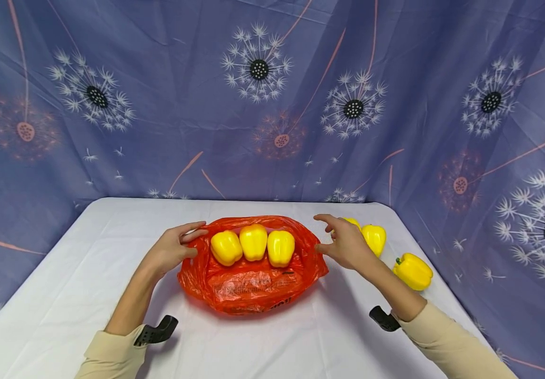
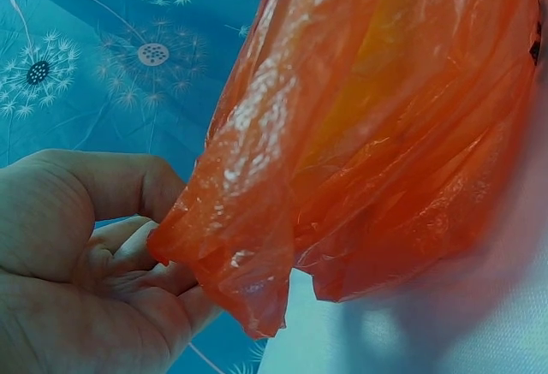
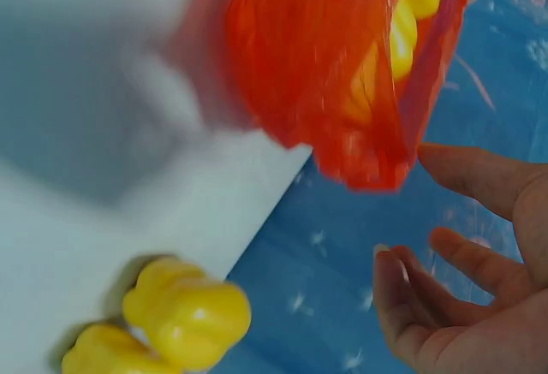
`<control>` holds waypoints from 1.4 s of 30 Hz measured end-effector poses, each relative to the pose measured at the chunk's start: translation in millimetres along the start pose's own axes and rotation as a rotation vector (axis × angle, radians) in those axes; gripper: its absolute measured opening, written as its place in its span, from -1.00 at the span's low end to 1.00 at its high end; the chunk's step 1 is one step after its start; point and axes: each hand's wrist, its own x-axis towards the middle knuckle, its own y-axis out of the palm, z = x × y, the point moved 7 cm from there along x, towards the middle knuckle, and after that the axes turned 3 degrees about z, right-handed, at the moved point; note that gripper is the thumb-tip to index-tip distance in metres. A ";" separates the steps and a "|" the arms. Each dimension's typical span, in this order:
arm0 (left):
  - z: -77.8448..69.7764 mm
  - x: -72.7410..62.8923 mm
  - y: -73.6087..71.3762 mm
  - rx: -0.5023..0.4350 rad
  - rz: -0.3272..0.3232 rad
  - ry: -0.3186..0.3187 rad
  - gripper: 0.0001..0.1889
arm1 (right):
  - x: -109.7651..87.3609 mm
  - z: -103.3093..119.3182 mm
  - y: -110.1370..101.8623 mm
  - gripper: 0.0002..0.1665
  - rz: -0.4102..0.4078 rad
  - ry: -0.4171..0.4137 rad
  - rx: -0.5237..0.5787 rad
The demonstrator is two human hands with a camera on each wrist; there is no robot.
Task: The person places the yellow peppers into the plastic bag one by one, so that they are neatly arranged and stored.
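Observation:
A red plastic bag (image 1: 253, 289) lies on the white table with its mouth spread wide. Three yellow bell peppers (image 1: 253, 242) sit side by side inside it. At the bag's left side is my left hand (image 1: 170, 250), fingers loosely bent; in the left wrist view its thumb (image 2: 158, 186) meets the bag's crumpled corner, which partly covers the fingers. My right hand (image 1: 345, 245) is at the opposite side, fingers spread and holding nothing. Its thumb (image 3: 467, 173) reaches the bag's edge, while the other fingers stay apart from it.
Right of the bag, a yellow bell pepper (image 1: 413, 271) lies on its side. Behind my right hand are another pepper (image 1: 374, 239) and a partly hidden one (image 1: 352, 222). A blue dandelion-print curtain (image 1: 182, 105) surrounds the table (image 1: 64, 295).

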 end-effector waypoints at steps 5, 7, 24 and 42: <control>0.8 0.9 0.0 0.007 0.001 -0.006 -0.18 | -10.8 -22.2 -15.7 -0.17 0.024 0.037 -0.005; 1.4 0.8 0.0 0.005 0.000 -0.009 -0.18 | -15.9 -31.7 -20.7 -0.13 0.046 0.055 0.005; 1.9 -1.0 -1.6 -0.008 0.005 -0.016 -0.18 | -51.0 -98.6 -38.7 -0.02 0.102 0.087 -0.049; -1.8 -1.2 1.7 -0.031 0.016 -0.013 -0.18 | -73.8 -156.4 -44.5 -0.10 0.190 0.195 -0.068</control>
